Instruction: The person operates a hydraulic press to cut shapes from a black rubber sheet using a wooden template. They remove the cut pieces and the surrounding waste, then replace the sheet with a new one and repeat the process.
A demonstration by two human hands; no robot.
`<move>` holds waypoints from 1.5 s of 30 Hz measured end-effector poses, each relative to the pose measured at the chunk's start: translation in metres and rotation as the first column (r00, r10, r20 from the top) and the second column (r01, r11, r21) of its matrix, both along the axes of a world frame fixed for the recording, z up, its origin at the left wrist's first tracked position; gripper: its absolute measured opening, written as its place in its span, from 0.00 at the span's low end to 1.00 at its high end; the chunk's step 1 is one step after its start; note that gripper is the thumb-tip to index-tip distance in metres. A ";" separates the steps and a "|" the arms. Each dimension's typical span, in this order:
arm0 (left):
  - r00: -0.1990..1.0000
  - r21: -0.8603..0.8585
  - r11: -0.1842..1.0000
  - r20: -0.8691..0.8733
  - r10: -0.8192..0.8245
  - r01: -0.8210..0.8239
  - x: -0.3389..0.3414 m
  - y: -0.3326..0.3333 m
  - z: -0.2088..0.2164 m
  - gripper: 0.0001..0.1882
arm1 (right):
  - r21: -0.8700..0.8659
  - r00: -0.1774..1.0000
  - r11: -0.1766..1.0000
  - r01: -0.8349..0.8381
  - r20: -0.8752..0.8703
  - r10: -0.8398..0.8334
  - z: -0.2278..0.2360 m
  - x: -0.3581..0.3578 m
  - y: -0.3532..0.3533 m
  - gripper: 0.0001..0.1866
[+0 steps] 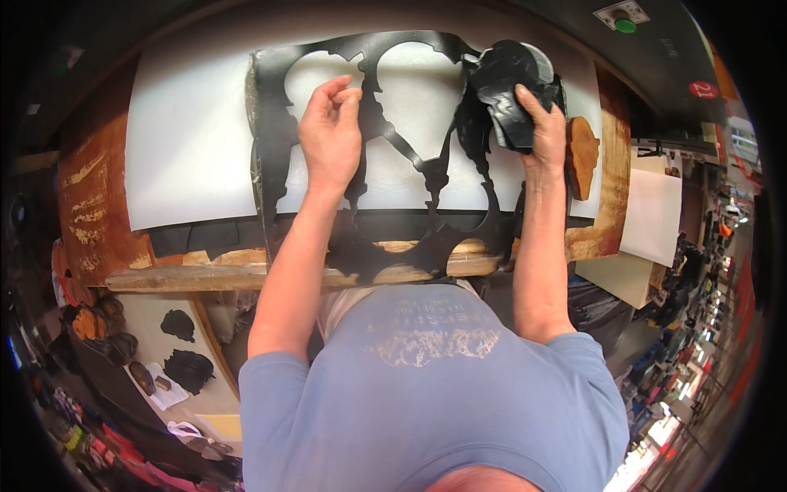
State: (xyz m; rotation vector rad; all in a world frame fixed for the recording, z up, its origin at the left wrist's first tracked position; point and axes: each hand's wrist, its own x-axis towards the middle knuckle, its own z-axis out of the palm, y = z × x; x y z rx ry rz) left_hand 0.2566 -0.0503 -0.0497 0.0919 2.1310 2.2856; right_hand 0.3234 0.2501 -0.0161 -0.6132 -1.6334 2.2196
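A black leather sheet full of large rounded cut-outs lies over a white board and droops past its near edge. My left hand is raised over the sheet's left part, its thumb and fingers pressed together beside a narrow strip between two cut-outs. Whether anything is pinched there is hidden. In my right hand is a bunch of black cut leather pieces, the thumb on top; a pale grey underside shows at their far edge. Close to that wrist, at the board's right, lies a brown wavy-edged block.
A worn wooden bench edge runs in front of me. Overhead on the dark machine housing is a green button. At lower left, a side table bears black cut pieces. White sheets stand at right.
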 end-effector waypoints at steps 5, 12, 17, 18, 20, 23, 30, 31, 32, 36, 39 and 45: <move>0.992 0.051 0.994 -0.075 0.103 -0.099 0.002 0.005 0.010 0.12 | 0.041 1.000 0.999 0.013 -0.001 -0.013 0.035 0.010 0.055 0.17; 0.959 -0.082 0.988 -0.241 -0.149 0.132 0.030 0.023 0.037 0.11 | 0.132 0.976 0.972 0.193 -0.126 -0.177 0.042 0.009 0.079 0.14; 0.848 -0.461 0.870 -0.519 -0.102 -0.177 0.026 0.025 0.053 0.18 | 0.153 0.988 0.978 0.140 -0.090 -0.127 0.040 -0.003 0.070 0.16; 0.834 -0.359 0.920 -0.547 -0.073 -0.155 0.026 0.026 0.056 0.17 | 0.141 0.991 0.982 0.124 -0.062 -0.116 0.036 -0.004 0.063 0.16; 0.943 -0.260 0.965 -0.313 -0.114 0.030 0.028 0.032 0.059 0.21 | 0.065 0.996 0.994 0.093 0.004 -0.094 0.027 -0.006 0.050 0.16; 0.903 -0.561 0.822 -0.397 -0.161 -0.100 0.018 0.039 0.062 0.29 | 0.020 0.997 1.000 -0.001 -0.073 0.002 0.026 -0.011 0.033 0.13; 0.659 -0.498 0.816 -0.724 -0.204 -0.295 0.032 0.056 0.060 0.40 | 0.063 0.990 0.998 -0.009 -0.141 0.018 0.059 -0.025 0.028 0.12; 0.675 -0.528 0.816 -0.692 -0.255 -0.234 0.040 0.062 0.057 0.39 | 0.075 0.993 0.997 0.000 -0.121 0.009 0.060 -0.026 0.030 0.12; 0.724 -0.545 0.823 -0.632 -0.277 -0.161 0.040 0.071 0.049 0.38 | 0.086 0.993 0.996 -0.009 -0.117 0.019 0.060 -0.027 0.033 0.13; 0.804 -0.673 0.738 -0.462 -0.374 -0.044 0.023 0.091 0.012 0.31 | 0.080 0.982 0.996 -0.026 -0.182 0.040 0.073 -0.028 0.058 0.12; 0.792 -0.725 0.685 -0.461 -0.401 -0.075 0.017 0.089 -0.006 0.27 | -0.027 0.956 0.980 0.196 -0.217 -0.197 0.117 -0.020 0.098 0.13; 0.854 -0.537 0.844 -0.434 -0.288 0.012 0.010 0.089 0.007 0.15 | 0.641 0.922 0.674 0.366 -0.152 -0.356 0.112 0.005 0.082 0.18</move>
